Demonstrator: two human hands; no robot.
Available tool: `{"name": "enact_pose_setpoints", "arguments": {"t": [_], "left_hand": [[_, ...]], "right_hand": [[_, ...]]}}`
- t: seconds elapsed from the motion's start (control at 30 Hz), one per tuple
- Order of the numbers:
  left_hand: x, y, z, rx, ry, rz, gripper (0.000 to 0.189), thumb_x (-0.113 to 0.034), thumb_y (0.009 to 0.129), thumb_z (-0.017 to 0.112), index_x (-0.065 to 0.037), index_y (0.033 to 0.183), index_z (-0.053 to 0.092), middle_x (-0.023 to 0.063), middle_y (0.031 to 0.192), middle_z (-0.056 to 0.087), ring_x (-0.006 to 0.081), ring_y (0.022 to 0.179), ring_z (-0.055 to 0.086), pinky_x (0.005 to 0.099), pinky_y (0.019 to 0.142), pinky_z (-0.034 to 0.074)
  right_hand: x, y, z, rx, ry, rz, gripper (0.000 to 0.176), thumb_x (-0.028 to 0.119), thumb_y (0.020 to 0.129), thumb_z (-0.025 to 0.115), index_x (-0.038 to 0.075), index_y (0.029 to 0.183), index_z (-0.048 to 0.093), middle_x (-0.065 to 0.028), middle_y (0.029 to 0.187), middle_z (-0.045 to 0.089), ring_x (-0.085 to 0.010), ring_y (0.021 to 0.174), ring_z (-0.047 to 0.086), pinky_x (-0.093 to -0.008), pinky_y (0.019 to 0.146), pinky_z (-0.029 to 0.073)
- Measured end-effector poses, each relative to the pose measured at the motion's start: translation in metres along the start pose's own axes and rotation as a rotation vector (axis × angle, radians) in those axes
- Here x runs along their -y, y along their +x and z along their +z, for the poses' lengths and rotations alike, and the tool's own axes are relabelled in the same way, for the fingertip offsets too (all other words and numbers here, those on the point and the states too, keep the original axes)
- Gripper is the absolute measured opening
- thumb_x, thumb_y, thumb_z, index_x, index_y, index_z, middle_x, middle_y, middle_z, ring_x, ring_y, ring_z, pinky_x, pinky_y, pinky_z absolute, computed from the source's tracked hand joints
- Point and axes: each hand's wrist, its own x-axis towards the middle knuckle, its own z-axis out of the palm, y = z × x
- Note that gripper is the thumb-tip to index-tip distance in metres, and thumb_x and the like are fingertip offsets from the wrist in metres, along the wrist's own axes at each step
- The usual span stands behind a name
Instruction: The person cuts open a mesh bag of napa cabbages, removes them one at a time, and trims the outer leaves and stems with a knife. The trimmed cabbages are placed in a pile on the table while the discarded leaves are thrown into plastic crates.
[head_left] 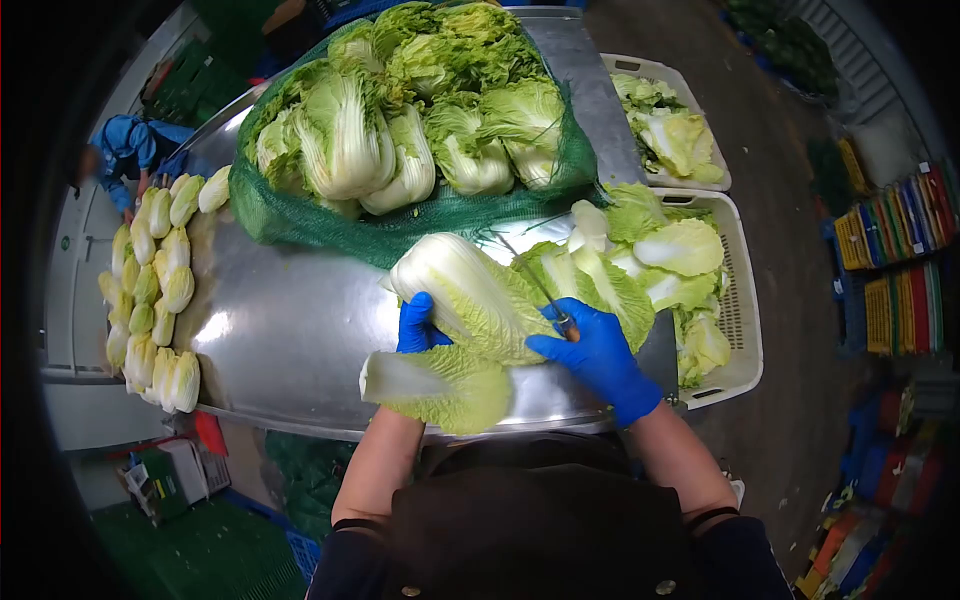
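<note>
A head of napa cabbage is tilted over the metal table in front of me. My left hand, in a blue glove, grips it from the left, with most of the fingers hidden. An outer leaf hangs away from the head toward my body. My right hand, also gloved in blue, is closed around the handle of a knife at the cabbage's right end. Its thin blade points up and away to the left. Loose leaves lie just beyond that hand.
A green mesh sack full of cabbages lies across the metal table. Trimmed cabbages are lined up at the left end. White crates of leaves stand on the right. A person in blue is at the far left.
</note>
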Motion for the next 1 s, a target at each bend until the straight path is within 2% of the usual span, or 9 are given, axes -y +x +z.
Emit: {"name": "enact_pose_setpoints", "arguments": {"t": [0.17, 0.23, 0.37, 0.43, 0.57, 0.63, 0.73, 0.8, 1.0], "left_hand": [[-0.008, 0.012, -0.013, 0.013, 0.857, 0.457, 0.069, -0.02, 0.075, 0.072, -0.002, 0.132, 0.038, 0.0141, 0.122, 0.053, 0.0293, 0.115, 0.052, 0.045, 0.097, 0.045], [-0.005, 0.006, -0.018, -0.02, 0.843, 0.311, 0.074, -0.025, 0.072, 0.073, -0.002, 0.132, 0.038, 0.0146, 0.123, 0.053, 0.0282, 0.113, 0.054, 0.0415, 0.098, 0.044], [0.031, -0.017, -0.019, -0.007, 0.451, -0.148, 0.085, -0.042, 0.069, 0.073, -0.003, 0.135, 0.037, 0.0168, 0.131, 0.048, 0.0308, 0.118, 0.05, 0.0445, 0.102, 0.04], [0.047, -0.018, -0.012, 0.156, 0.154, -0.144, 0.092, -0.052, 0.067, 0.071, -0.005, 0.137, 0.036, 0.0183, 0.134, 0.045, 0.0324, 0.121, 0.047, 0.0466, 0.103, 0.038], [0.022, -0.003, 0.013, 0.003, 0.161, 0.03, 0.1, -0.063, 0.062, 0.069, -0.009, 0.139, 0.035, 0.0152, 0.137, 0.044, 0.0333, 0.123, 0.045, 0.0496, 0.104, 0.037], [0.016, 0.005, 0.018, 0.048, 0.131, 0.131, 0.1, -0.06, 0.064, 0.073, -0.007, 0.139, 0.033, 0.015, 0.135, 0.045, 0.0312, 0.123, 0.045, 0.0488, 0.104, 0.038], [0.01, 0.01, 0.022, 0.286, 0.16, 0.18, 0.098, -0.052, 0.067, 0.076, -0.007, 0.14, 0.029, 0.0126, 0.14, 0.039, 0.0295, 0.127, 0.041, 0.0464, 0.107, 0.035], [0.007, 0.005, 0.013, 0.194, 0.199, 0.191, 0.096, -0.051, 0.068, 0.075, -0.007, 0.14, 0.029, 0.0119, 0.14, 0.04, 0.0286, 0.127, 0.041, 0.0457, 0.107, 0.035], [0.021, 0.009, 0.008, -0.081, -0.119, 0.184, 0.065, -0.031, 0.088, 0.062, -0.008, 0.14, 0.031, 0.0119, 0.138, 0.042, 0.029, 0.125, 0.042, 0.0455, 0.107, 0.034]], "right_hand": [[0.03, -0.008, -0.026, 0.361, 0.474, 0.34, 0.048, 0.031, 0.078, 0.07, 0.002, 0.111, 0.054, -0.0063, 0.089, 0.064, -0.0152, 0.069, 0.058, -0.0299, 0.057, 0.048], [0.051, -0.008, -0.022, -0.104, 1.381, 0.281, 0.049, 0.029, 0.086, 0.06, -0.003, 0.121, 0.047, -0.0091, 0.089, 0.062, -0.0077, 0.056, 0.047, -0.0214, 0.047, 0.04], [-0.026, 0.06, -0.032, -0.134, 1.829, 0.109, 0.039, 0.024, 0.092, 0.051, 0.003, 0.123, 0.046, -0.0182, 0.121, 0.057, -0.0046, 0.052, 0.042, -0.0181, 0.041, 0.031], [-0.061, 0.078, -0.017, -0.49, 1.49, 0.293, 0.035, 0.035, 0.086, 0.061, 0.009, 0.107, 0.052, -0.0082, 0.1, 0.064, -0.0055, 0.05, 0.039, -0.0169, 0.039, 0.024], [-0.037, 0.016, 0.002, 0.047, 1.042, 0.215, 0.056, 0.043, 0.095, 0.041, 0.004, 0.136, 0.037, -0.0149, 0.119, 0.059, -0.0019, 0.042, 0.038, -0.0176, 0.037, 0.03], [-0.01, -0.014, 0.012, 0.189, 1.153, 0.388, 0.056, 0.035, 0.094, 0.05, 0.001, 0.136, 0.037, -0.0123, 0.127, 0.051, -0.0164, 0.091, 0.059, -0.0246, 0.078, 0.049], [-0.014, -0.015, 0.007, 0.326, 0.981, 0.373, 0.064, 0.025, 0.087, 0.063, -0.002, 0.138, 0.034, -0.0117, 0.129, 0.05, -0.0197, 0.111, 0.052, -0.0291, 0.094, 0.043], [0.014, -0.011, 0.004, 0.047, 0.885, -0.066, 0.072, 0.014, 0.077, 0.074, 0.0, 0.138, 0.037, -0.0085, 0.125, 0.054, -0.0144, 0.1, 0.058, -0.0266, 0.086, 0.047], [-0.004, -0.002, 0.028, -0.316, 0.245, -0.392, 0.055, 0.009, 0.074, 0.076, 0.0, 0.124, 0.054, -0.0111, 0.124, 0.057, -0.0102, 0.09, 0.061, -0.025, 0.077, 0.051]]}}
